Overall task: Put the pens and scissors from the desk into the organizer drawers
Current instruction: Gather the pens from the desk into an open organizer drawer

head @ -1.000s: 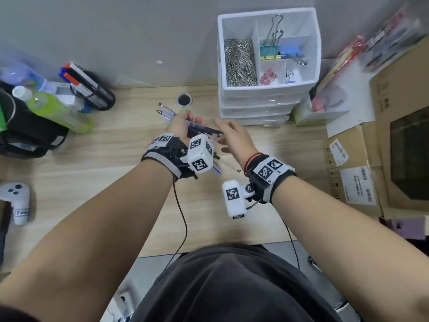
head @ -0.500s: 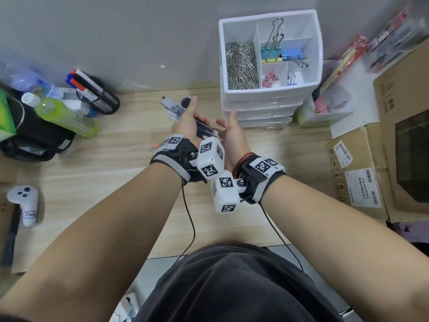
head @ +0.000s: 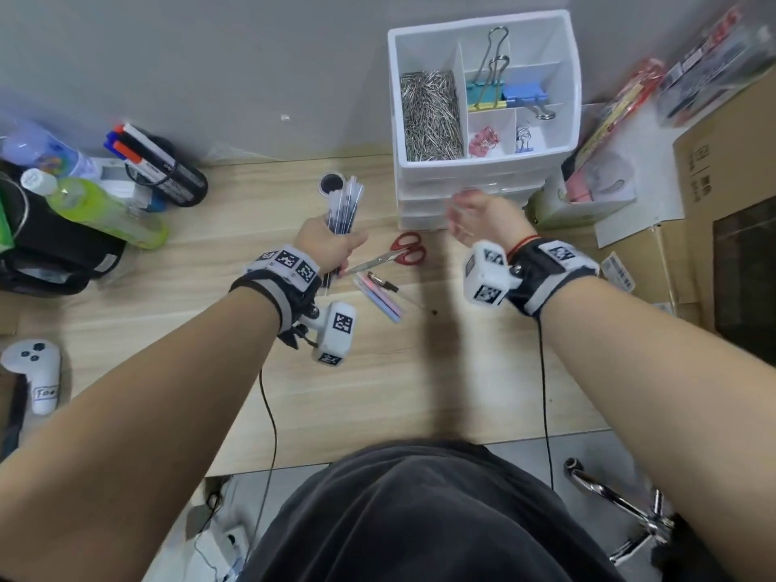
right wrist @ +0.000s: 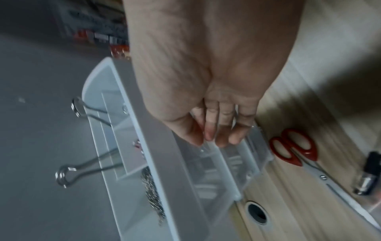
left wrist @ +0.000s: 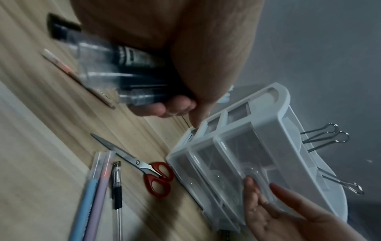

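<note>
My left hand (head: 331,244) grips a bundle of several clear black-ink pens (head: 345,203), which stand up out of the fist and are also seen close up as pens (left wrist: 123,73). Red-handled scissors (head: 404,250) lie shut on the desk just right of it. Three loose pens (head: 380,297), blue, pink and black, lie in front of the scissors. My right hand (head: 472,216) is open and holds nothing. Its fingertips (right wrist: 218,135) touch the front of an upper clear drawer (left wrist: 237,156) of the white organizer (head: 562,132).
The organizer's top tray holds paper clips (head: 428,115) and binder clips (head: 489,84). A cable hole (head: 331,183) lies behind the held pens. Markers (head: 155,161), a green bottle (head: 100,212) and a black bag stand left; cardboard boxes (head: 714,195) stand right. A white controller (head: 35,371) lies near left.
My hands were together on the pen bundle; they have parted. The left keeps the pens, now upright. The right has let go and moved right to the drawer fronts.
</note>
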Demonstrator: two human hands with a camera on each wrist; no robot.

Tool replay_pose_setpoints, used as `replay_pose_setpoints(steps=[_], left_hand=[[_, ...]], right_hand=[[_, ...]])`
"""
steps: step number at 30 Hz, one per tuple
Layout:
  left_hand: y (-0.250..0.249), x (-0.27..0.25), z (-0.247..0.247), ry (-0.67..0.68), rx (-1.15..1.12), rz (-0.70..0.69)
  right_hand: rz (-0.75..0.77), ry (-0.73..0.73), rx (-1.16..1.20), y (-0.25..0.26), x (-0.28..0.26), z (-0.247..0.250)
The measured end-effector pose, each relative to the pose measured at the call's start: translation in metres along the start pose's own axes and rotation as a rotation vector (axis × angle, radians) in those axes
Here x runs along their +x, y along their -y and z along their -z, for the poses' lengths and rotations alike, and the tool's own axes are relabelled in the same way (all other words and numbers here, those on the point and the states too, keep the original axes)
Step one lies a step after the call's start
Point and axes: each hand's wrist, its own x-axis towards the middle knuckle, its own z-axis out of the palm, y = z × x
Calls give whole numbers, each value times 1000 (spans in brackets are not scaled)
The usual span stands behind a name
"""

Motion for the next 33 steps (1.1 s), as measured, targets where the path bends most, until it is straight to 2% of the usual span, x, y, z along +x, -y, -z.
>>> replay_pose_setpoints(steps=[5,12,14,17,20,22,23,27,30,33], left_hand=[[-5,0,-5,-53,86,-85],[-42,-9,-10,-157,241,-390],[-53,-14,-11,-116,307,-472],[-67,-23,-15,-22,551,-586],[-72,-27,-22,70,818,-565],[-76,-32,-24,95,900,-549],[-78,-34,-25,99,913,-546],[-86,-48,-28,181,984,-495],[-85,-53,-32,337,948,-392],[-87,-56,-35,419,867,-331]], right_hand=[[-5,-58,114,9,10,-1],[-42,-40,36,-11,-7,2],[-69,-4,-100,-13,-23,8],[-104,113,-516,1,-51,10],[138,27,-763,30,-65,7],[293,-70,-911,47,-67,10],[322,-87,-1017,52,-66,13],[258,-100,-1499,54,-61,27],[254,-83,-1604,49,-65,30],[282,-69,-1659,46,-69,31]])
